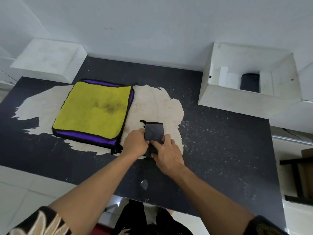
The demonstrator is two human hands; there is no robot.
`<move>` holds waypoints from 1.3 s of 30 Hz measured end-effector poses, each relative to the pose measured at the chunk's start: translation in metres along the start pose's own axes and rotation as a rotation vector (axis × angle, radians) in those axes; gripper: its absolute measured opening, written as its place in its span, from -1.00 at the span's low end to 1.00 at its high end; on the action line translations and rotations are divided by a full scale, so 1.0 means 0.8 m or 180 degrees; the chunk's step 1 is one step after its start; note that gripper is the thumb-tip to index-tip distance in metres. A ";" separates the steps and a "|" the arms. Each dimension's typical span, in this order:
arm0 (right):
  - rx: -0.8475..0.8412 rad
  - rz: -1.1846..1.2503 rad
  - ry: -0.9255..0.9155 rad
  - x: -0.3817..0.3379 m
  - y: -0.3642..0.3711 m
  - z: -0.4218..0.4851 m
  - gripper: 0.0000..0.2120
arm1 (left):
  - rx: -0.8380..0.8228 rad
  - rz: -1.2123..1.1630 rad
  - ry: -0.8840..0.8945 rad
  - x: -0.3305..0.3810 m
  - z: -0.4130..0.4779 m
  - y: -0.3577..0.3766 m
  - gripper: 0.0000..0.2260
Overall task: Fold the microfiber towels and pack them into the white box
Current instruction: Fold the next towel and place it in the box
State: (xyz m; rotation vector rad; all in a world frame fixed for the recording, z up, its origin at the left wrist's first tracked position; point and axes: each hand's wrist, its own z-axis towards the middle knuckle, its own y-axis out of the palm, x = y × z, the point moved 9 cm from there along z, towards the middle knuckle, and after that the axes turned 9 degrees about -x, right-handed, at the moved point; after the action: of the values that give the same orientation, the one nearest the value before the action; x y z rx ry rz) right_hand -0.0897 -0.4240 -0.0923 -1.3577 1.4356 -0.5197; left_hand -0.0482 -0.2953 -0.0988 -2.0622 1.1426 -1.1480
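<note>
Grey towel (pixel 154 131): near end pinched between left grip (pixel 135 143), right grip (pixel 166 154).

you have no readable text, label, brand, number or sign anywhere in this view.

Small towel (pixel 155 131) on table (pixel 220 141), towel stack (pixel 93 109) just left, box (pixel 237 99) behind at right, rolled towel (pixel 250 83) inside
</note>
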 end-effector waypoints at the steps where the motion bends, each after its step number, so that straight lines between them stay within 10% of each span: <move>1: 0.0018 0.0030 -0.0001 0.000 0.001 0.000 -0.57 | 0.0082 0.0051 -0.0015 -0.001 0.000 -0.004 -0.75; 17: 0.0475 0.0030 -0.0053 -0.011 -0.019 -0.008 -0.68 | -0.0136 0.0255 -0.0474 -0.016 0.002 -0.001 -0.85; 23: 0.0008 0.0014 0.0031 -0.010 -0.003 0.000 -0.67 | -0.0106 -0.0142 -0.0725 -0.021 0.004 -0.001 -0.54; 32: 0.0147 0.3260 0.1917 0.044 0.008 0.010 -0.60 | -0.0773 -0.0610 -0.0544 0.004 0.020 0.028 -0.74; 39: 0.0440 0.5208 0.1779 0.018 -0.016 0.007 -0.86 | -0.0891 -0.1336 0.0395 0.030 0.012 -0.018 -0.78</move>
State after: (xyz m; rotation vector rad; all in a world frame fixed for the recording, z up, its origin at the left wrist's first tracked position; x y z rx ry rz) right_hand -0.0765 -0.4384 -0.0891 0.3817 2.3240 0.1518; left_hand -0.0267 -0.3078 -0.0826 -2.5645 0.9979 -1.3895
